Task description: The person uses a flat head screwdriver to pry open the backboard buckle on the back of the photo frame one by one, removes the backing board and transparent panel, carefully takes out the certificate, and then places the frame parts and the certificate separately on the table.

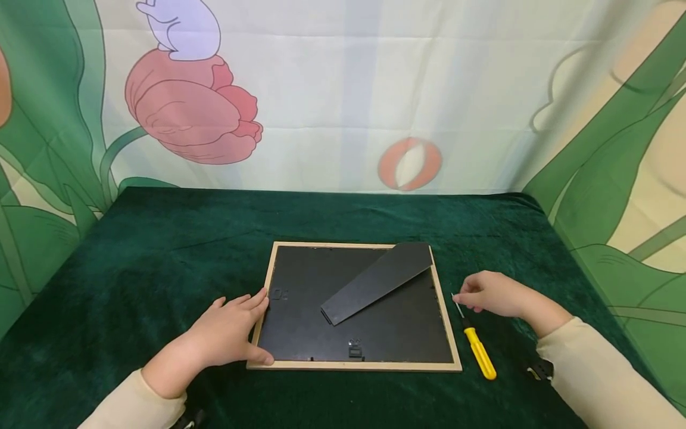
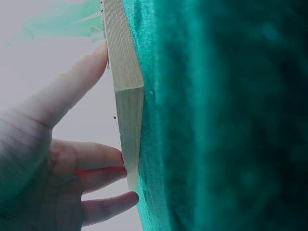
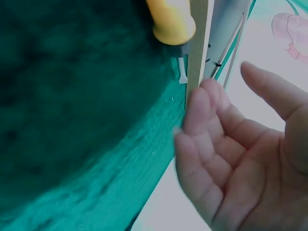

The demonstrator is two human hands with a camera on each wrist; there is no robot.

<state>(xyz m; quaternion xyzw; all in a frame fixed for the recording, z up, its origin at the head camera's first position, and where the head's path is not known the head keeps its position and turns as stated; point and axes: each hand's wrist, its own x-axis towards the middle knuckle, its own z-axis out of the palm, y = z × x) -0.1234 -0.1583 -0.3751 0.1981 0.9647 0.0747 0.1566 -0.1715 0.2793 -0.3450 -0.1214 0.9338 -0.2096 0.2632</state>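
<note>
You're likely steadying the picture frame [image 1: 300, 280], lower centre.
Your left hand [image 1: 229, 329] spreads along its left side; your loosely curled, empty right hand [image 1: 493, 294] hovers by the screwdriver [image 1: 469, 331], lower right, whose handle [image 1: 482, 357] probably wants gripping next.

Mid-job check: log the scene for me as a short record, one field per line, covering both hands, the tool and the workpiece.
Left hand: thumb on the frame's near left corner, fingers against its left side
Right hand: beside the frame's right side, close to the screwdriver's tip, holding nothing
Screwdriver: on the cloth, right of frame, yellow handle nearest the person
Frame: lying black back up
Stand: slanting from far right corner towards the middle
Surface: green cloth
</note>
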